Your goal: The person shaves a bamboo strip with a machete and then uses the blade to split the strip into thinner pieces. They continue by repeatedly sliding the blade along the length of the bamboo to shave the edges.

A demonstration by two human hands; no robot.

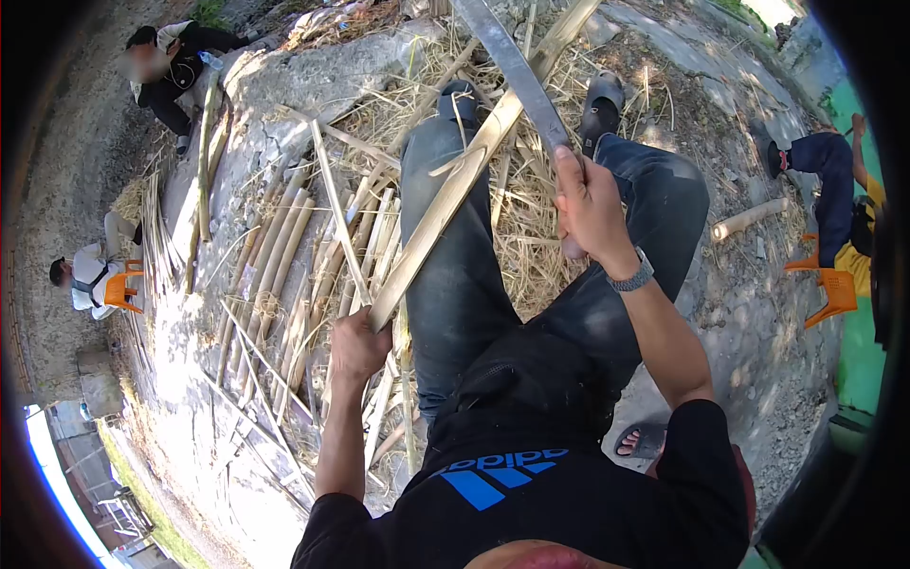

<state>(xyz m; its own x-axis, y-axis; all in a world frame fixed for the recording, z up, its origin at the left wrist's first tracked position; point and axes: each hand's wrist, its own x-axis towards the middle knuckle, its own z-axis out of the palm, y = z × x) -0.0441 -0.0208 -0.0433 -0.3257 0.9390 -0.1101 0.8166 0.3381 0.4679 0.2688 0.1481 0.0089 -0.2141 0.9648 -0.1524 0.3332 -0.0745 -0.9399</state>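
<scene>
My left hand (358, 347) is closed around the lower end of a long split bamboo strip (444, 207). The strip slants up across my left thigh toward the far ground, with a thin sliver curling off its side. In my right hand (590, 204) is the handle of a machete (512, 68). Its long grey blade points up and left, crossing over the strip in this view. Below the blade, straw-like shavings (531, 251) cover the ground between my legs.
Bamboo poles (275, 251) and split strips lie in a pile left of my legs. A short bamboo piece (751, 218) rests to the right. People sit at the left, near an orange chair (123, 286); another person is at the right by an orange chair (832, 296).
</scene>
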